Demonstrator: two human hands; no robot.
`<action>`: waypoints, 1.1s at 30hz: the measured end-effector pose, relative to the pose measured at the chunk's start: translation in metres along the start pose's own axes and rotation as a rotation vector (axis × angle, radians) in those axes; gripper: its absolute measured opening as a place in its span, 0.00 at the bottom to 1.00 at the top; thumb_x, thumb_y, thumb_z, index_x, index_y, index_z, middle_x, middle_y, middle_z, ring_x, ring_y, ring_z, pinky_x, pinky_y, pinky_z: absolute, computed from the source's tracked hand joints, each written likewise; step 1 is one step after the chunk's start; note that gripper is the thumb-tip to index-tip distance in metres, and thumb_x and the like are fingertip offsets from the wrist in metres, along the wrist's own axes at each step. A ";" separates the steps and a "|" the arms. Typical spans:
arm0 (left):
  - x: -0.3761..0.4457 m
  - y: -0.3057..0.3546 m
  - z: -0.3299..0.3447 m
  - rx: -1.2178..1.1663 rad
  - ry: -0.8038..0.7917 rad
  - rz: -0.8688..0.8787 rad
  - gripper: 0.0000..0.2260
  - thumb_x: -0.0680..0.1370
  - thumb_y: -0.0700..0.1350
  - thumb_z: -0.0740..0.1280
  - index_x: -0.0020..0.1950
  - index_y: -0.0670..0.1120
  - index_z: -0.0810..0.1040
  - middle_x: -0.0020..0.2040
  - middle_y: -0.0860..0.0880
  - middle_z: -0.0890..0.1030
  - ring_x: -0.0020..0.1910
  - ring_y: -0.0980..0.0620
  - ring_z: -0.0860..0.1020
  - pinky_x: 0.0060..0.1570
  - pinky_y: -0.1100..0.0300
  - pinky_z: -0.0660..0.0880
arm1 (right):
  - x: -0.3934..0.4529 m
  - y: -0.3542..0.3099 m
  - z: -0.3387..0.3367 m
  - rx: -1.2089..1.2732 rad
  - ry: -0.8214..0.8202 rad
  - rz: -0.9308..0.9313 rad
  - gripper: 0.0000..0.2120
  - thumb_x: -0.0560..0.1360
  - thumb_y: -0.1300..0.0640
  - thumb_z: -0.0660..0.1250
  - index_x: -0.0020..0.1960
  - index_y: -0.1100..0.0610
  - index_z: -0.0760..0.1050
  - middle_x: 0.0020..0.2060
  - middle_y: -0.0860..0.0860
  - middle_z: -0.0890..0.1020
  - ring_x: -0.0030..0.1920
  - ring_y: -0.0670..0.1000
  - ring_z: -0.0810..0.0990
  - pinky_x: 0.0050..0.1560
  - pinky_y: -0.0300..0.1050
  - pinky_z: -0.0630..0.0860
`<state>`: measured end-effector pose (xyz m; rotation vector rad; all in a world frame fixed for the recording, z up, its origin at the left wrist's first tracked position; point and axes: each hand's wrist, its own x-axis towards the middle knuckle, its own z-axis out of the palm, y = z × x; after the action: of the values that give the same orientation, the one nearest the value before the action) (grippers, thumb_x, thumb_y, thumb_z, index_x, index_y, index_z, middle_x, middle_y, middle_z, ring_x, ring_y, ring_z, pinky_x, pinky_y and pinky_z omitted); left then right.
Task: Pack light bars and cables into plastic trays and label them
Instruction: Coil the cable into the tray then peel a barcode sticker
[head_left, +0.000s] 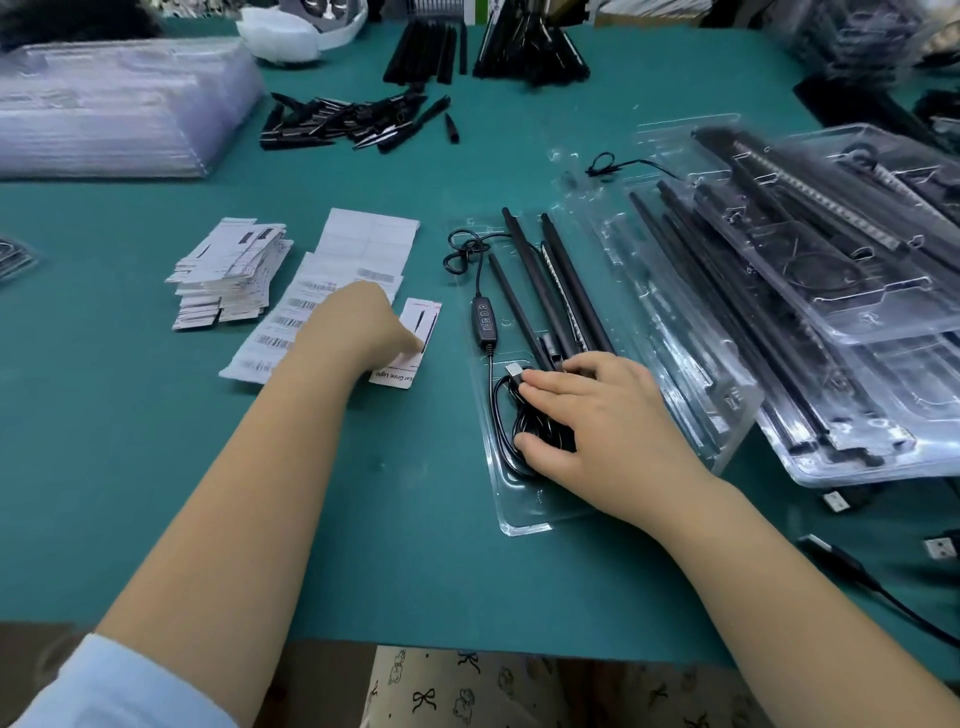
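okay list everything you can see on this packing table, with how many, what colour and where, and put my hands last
plastic tray: one, clear, centre, holding light bars and cable
light bars: several, black, in that tray
cable: one, black, inline controller, tray's left side
filled trays: a stack, clear, right
insert card: one, white and pink, left of the tray
barcode label sheets: a few, white, centre left
card stack: one pile, white, left
small black parts: a heap, far centre
empty trays: a stack, clear, far left
table: one, green
left hand: touches the insert card
right hand: presses on the coiled cable
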<state>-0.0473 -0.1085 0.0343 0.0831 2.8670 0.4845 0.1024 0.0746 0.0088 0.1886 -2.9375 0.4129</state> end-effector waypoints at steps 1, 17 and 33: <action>0.001 0.000 0.001 -0.008 0.013 0.001 0.15 0.71 0.46 0.72 0.34 0.43 0.67 0.29 0.47 0.67 0.30 0.46 0.66 0.30 0.59 0.60 | 0.001 0.001 0.000 0.007 0.008 0.004 0.23 0.73 0.40 0.64 0.65 0.49 0.75 0.64 0.38 0.74 0.64 0.50 0.67 0.67 0.44 0.47; -0.031 0.013 -0.004 -0.821 -0.120 0.064 0.07 0.72 0.44 0.71 0.36 0.45 0.77 0.30 0.51 0.79 0.21 0.57 0.73 0.21 0.69 0.65 | 0.002 0.004 0.000 0.033 -0.030 0.012 0.25 0.72 0.38 0.64 0.65 0.47 0.74 0.63 0.37 0.74 0.63 0.48 0.64 0.72 0.52 0.47; -0.051 0.018 0.033 -0.705 -0.280 0.212 0.18 0.77 0.50 0.68 0.26 0.50 0.75 0.24 0.56 0.73 0.22 0.58 0.68 0.22 0.69 0.63 | -0.004 -0.002 -0.003 -0.109 -0.095 0.045 0.37 0.71 0.33 0.52 0.73 0.53 0.53 0.61 0.42 0.77 0.72 0.47 0.56 0.69 0.57 0.29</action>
<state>0.0102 -0.0857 0.0208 0.3026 2.2748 1.3657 0.1067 0.0740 0.0117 0.1320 -3.0521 0.2551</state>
